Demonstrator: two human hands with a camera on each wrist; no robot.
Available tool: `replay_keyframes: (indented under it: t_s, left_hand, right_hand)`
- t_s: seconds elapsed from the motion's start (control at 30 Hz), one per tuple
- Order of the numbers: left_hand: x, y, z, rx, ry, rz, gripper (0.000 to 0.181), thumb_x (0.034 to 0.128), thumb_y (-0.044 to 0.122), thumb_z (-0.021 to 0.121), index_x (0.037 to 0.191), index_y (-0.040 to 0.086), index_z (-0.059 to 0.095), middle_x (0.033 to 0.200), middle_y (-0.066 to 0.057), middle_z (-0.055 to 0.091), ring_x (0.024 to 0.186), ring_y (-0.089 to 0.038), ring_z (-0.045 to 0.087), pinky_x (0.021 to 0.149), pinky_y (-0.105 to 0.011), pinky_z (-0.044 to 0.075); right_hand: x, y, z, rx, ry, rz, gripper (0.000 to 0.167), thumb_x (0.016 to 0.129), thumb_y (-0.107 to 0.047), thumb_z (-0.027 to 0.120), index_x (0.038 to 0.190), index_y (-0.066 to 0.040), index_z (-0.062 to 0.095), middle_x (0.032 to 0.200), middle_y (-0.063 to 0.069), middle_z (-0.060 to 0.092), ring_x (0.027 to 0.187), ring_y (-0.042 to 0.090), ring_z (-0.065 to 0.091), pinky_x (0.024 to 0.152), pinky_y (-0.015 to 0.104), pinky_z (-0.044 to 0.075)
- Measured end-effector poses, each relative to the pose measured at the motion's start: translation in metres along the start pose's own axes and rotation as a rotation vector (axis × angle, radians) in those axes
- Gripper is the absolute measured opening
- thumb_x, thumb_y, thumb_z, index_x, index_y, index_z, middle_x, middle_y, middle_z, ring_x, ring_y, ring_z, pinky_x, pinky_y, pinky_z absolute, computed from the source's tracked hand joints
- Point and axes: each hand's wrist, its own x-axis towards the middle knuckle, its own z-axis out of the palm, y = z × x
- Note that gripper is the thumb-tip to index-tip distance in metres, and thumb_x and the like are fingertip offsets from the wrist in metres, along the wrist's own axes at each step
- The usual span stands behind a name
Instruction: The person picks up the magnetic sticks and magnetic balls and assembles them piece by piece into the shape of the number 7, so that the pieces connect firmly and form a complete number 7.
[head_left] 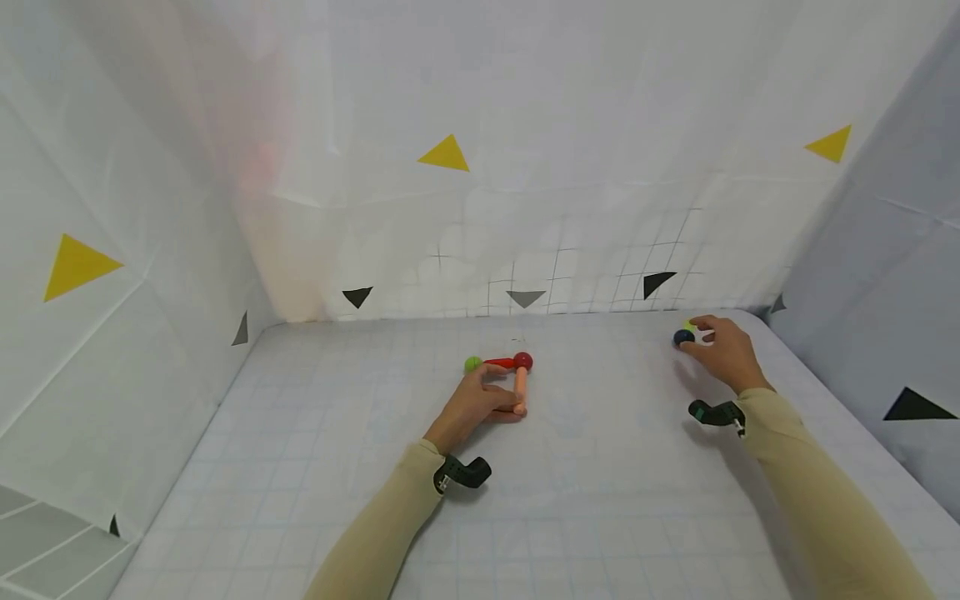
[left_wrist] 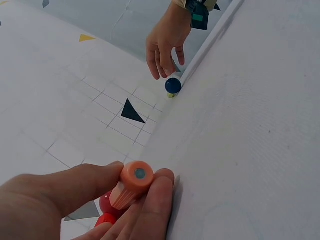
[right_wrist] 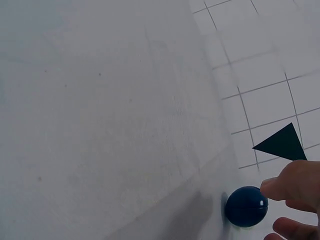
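Observation:
My left hand pinches an orange rod between thumb and fingers. One end of the rod meets a red ball; the other end, with a grey disc in it, faces the left wrist view. A red rod runs from the red ball towards a green ball. At the far right, my right hand is over a dark blue ball, its thumb tip at the ball's edge and its fingers spread apart. A yellow-green piece sits right behind the blue ball.
The pale, grid-lined table meets a white sheet wall just behind the pieces. Side walls stand at left and right, the right one close to my right arm. Black and yellow triangles mark the walls.

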Motion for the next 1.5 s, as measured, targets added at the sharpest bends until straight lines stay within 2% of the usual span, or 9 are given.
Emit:
replay_keyframes:
  t_s: [0.2, 0.4, 0.5, 0.6, 0.67, 0.87, 1.1, 1.33, 1.5]
  left_hand:
    - [0.0, 0.0, 0.001, -0.032, 0.003, -0.012, 0.068, 0.0883, 0.005, 0.082, 0.147, 0.002, 0.049, 0.111, -0.022, 0.068, 0.091, -0.031, 0.075, 0.084, -0.038, 0.06]
    - [0.0, 0.001, 0.001, -0.022, 0.003, -0.016, 0.069, 0.0883, 0.007, 0.083, 0.148, 0.003, 0.048, 0.112, -0.02, 0.068, 0.092, -0.03, 0.075, 0.084, -0.037, 0.06]
    - [0.001, 0.0, 0.0, 0.044, 0.011, -0.007, 0.067, 0.0883, 0.012, 0.084, 0.146, 0.003, 0.05, 0.111, -0.017, 0.07, 0.094, -0.027, 0.074, 0.097, -0.039, 0.054]
    - [0.001, 0.0, -0.002, 0.139, 0.031, 0.005, 0.064, 0.0879, 0.018, 0.085, 0.142, 0.004, 0.055, 0.109, -0.011, 0.071, 0.098, -0.022, 0.071, 0.107, -0.042, 0.043]
    - [0.0, -0.001, -0.002, 0.169, 0.035, 0.013, 0.062, 0.0878, 0.02, 0.085, 0.141, 0.004, 0.056, 0.109, -0.01, 0.071, 0.101, -0.021, 0.07, 0.109, -0.045, 0.039]
    - [0.0, -0.001, -0.002, 0.169, 0.032, 0.011, 0.062, 0.0877, 0.02, 0.085, 0.14, 0.003, 0.057, 0.108, -0.01, 0.071, 0.101, -0.021, 0.069, 0.109, -0.045, 0.04]
    - [0.0, 0.0, -0.003, 0.199, 0.041, 0.017, 0.064, 0.0869, 0.024, 0.086, 0.141, 0.005, 0.057, 0.108, -0.007, 0.072, 0.104, -0.02, 0.066, 0.108, -0.045, 0.039]
    - [0.0, -0.001, -0.003, 0.161, 0.028, 0.002, 0.064, 0.088, 0.019, 0.085, 0.143, 0.004, 0.055, 0.109, -0.01, 0.071, 0.099, -0.021, 0.071, 0.109, -0.045, 0.04]
    - [0.0, 0.0, -0.003, 0.175, 0.034, 0.011, 0.063, 0.0879, 0.02, 0.085, 0.142, 0.004, 0.056, 0.109, -0.009, 0.071, 0.102, -0.021, 0.069, 0.108, -0.045, 0.04]
  right_hand:
    - [0.009, 0.007, -0.003, -0.033, -0.044, 0.063, 0.063, 0.098, -0.018, 0.07, 0.147, 0.011, 0.043, 0.143, 0.039, 0.043, 0.123, 0.055, 0.047, 0.092, 0.065, 0.049]
    - [0.02, 0.019, -0.004, -0.048, -0.103, 0.081, 0.062, 0.099, -0.013, 0.063, 0.151, 0.01, 0.038, 0.148, 0.041, 0.037, 0.127, 0.058, 0.043, 0.097, 0.069, 0.044]
    - [0.026, 0.024, -0.002, -0.057, -0.127, 0.09, 0.059, 0.098, -0.007, 0.054, 0.152, 0.009, 0.037, 0.15, 0.041, 0.034, 0.129, 0.059, 0.042, 0.098, 0.07, 0.043]
    - [0.031, 0.027, 0.0, -0.078, -0.134, 0.071, 0.056, 0.096, 0.0, 0.048, 0.151, 0.008, 0.04, 0.149, 0.041, 0.036, 0.128, 0.06, 0.042, 0.1, 0.071, 0.041]
    - [0.032, 0.028, 0.002, -0.098, -0.122, 0.023, 0.054, 0.093, 0.003, 0.047, 0.147, 0.008, 0.045, 0.145, 0.041, 0.04, 0.125, 0.059, 0.045, 0.099, 0.071, 0.04]
    - [0.031, 0.026, 0.002, -0.117, -0.093, -0.078, 0.045, 0.092, 0.003, 0.052, 0.135, 0.009, 0.058, 0.126, 0.039, 0.056, 0.114, 0.054, 0.054, 0.092, 0.067, 0.046]
    - [0.031, 0.021, 0.003, -0.125, -0.13, -0.103, 0.04, 0.096, -0.005, 0.055, 0.133, 0.005, 0.063, 0.12, 0.033, 0.063, 0.11, 0.05, 0.057, 0.092, 0.064, 0.047]
    - [0.034, 0.021, 0.004, -0.185, -0.184, -0.107, 0.039, 0.099, -0.006, 0.056, 0.136, 0.003, 0.064, 0.117, 0.033, 0.063, 0.105, 0.047, 0.057, 0.092, 0.065, 0.046]
    - [0.035, 0.022, 0.006, -0.215, -0.189, -0.105, 0.035, 0.101, -0.009, 0.06, 0.132, 0.005, 0.066, 0.116, 0.033, 0.063, 0.104, 0.047, 0.056, 0.091, 0.065, 0.046]
